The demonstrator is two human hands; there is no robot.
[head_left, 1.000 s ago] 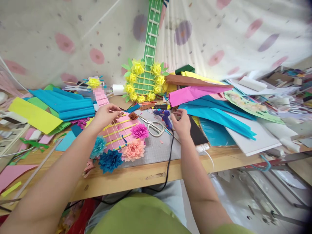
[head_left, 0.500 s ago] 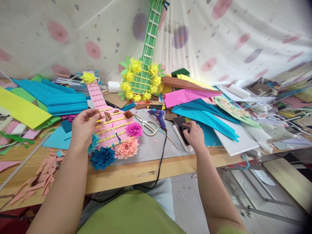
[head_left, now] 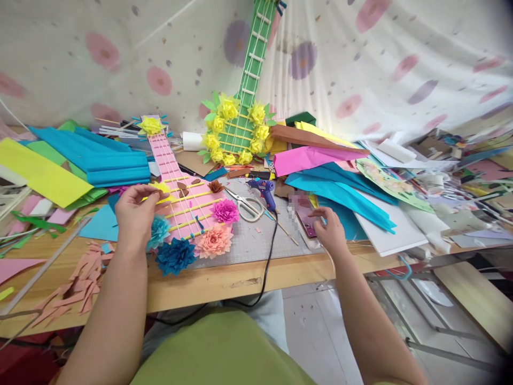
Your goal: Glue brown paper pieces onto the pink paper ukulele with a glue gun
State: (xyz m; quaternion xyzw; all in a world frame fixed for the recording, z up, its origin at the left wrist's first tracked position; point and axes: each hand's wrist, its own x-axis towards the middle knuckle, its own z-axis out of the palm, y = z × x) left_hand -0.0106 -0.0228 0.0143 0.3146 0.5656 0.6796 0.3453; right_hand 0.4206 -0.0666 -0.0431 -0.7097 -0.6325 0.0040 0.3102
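Left grip [head_left: 135, 214] beside flat pink guitar [head_left: 202, 201] with ruffled paper flowers [head_left: 175, 256]

The top edge crops the green guitar [head_left: 246, 97]; pixelation partly blurs the phone [head_left: 306, 218].

Top [head_left: 228, 347]: plain olive green, smooth, rounded over the front. Sleeve [head_left: 385, 383]: thin sliver of similar green, right arm, cut by edge of view. Forearms [head_left: 110, 315] bare; left hand [head_left: 136, 211], right hand [head_left: 331, 230] likewise. Legwear [head_left: 273, 318]: pale grey-blue, soft-looking cloth, lightly creased, partly hidden by top.
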